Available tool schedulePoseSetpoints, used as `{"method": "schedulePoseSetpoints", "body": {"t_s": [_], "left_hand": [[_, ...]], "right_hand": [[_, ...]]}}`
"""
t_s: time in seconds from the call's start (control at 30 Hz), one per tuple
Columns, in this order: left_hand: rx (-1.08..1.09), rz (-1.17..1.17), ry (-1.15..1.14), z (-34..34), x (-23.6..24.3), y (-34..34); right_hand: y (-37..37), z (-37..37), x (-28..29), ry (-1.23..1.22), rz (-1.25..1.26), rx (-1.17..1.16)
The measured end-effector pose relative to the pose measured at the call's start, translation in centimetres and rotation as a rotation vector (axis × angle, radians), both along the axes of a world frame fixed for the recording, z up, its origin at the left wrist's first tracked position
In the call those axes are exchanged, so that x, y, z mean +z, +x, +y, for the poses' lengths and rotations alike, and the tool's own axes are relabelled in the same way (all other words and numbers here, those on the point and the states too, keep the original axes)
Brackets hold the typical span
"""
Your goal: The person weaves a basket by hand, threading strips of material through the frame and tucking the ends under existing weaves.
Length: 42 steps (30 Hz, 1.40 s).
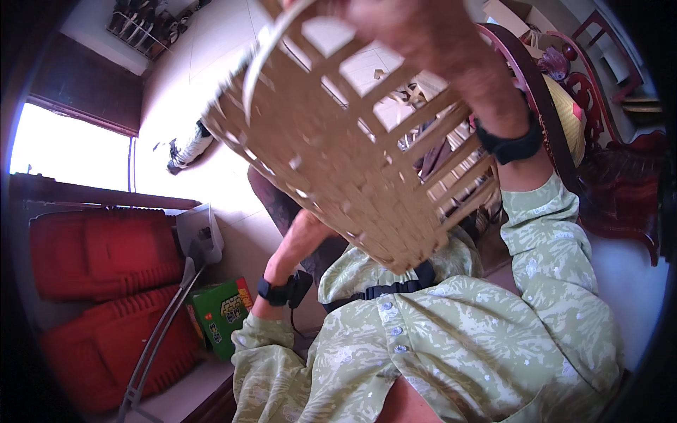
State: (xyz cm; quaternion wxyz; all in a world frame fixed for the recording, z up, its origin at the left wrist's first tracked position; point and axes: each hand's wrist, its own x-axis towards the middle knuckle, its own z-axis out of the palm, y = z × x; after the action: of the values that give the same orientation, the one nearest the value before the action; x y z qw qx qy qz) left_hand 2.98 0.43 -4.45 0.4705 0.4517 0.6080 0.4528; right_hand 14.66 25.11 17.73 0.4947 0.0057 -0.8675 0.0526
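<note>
A woven bamboo basket (331, 162) is tilted up in front of my chest, its tight weave toward me and its open lattice on the right. My right hand (423, 42) is at its upper part, blurred, with the fingers closed around the strips near the top. On the lower left side, my left hand (312, 229) goes behind the weave. The basket hides its fingers, so their grip does not show. Between the lattice gaps, loose bamboo strips (458, 187) can be seen lower down.
Two red plastic cases (106, 254) and a green box (222, 314) are on the left, near a metal-framed stand (162, 331). A shoe (189, 149) lies on the tiled floor. To the right is dark red carved wooden furniture (624, 183); a shoe rack (144, 32) is at the far left.
</note>
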Motion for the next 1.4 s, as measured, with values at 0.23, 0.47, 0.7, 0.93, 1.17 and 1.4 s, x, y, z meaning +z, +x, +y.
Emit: {"method": "schedulePoseSetpoints", "body": {"t_s": [0.23, 0.47, 0.7, 0.93, 1.17, 1.4], "left_hand": [[0.719, 0.719, 0.224, -5.4, 9.4, -3.4], [0.466, 0.441, 0.127, -0.2, 12.3, -2.2], [0.509, 0.117, 0.021, -0.4, 8.3, -2.8], [0.635, 0.155, 0.026, -1.2, 8.6, -3.1], [0.878, 0.016, 0.208, -4.8, 6.3, -5.1], [0.952, 0.046, 0.304, -4.8, 4.7, -6.6]], "right_hand": [[-2.2, -2.4, -6.2, -0.042, -0.183, 0.059], [-4.7, -7.1, -7.9, 0.019, -0.672, 0.196], [-5.5, -6.2, -12.4, 0.011, -0.562, 0.387], [-3.2, -1.6, -14.0, -0.588, -0.171, 0.317], [12.6, -0.1, -18.0, -1.495, -0.134, -0.251], [11.7, -8.9, -22.0, -1.859, -0.028, -0.069]]}}
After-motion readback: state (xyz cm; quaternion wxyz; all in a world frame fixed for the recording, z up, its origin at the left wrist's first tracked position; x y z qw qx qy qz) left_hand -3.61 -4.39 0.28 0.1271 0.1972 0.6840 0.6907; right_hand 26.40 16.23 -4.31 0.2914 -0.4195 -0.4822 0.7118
